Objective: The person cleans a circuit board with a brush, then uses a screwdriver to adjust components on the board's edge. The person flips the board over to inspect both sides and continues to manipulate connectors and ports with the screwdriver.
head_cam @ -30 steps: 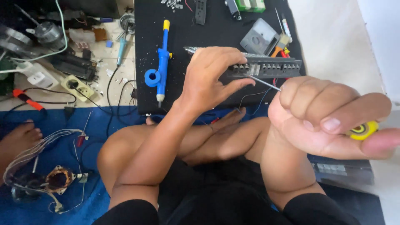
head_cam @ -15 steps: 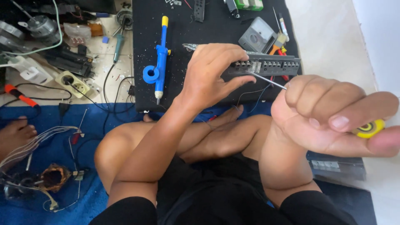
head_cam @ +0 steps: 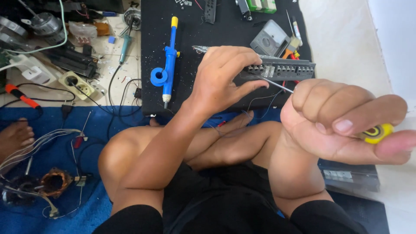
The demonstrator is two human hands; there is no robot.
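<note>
While my left hand (head_cam: pixel 221 80) has stayed clamped on the long black part (head_cam: pixel 277 69) on the far black mat (head_cam: pixel 149 65), my right hand (head_cam: pixel 342 121) is still shut tight round the yellow-ended screwdriver (head_cam: pixel 376 133), so almost nothing moved and the poking goes on.

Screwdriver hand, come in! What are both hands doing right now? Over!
Right hand grips yellow-capped screwdriver, tip on dark switch strip. Left hand steadies the strip on black mat. Blue solder sucker lies beside, clear.
</note>
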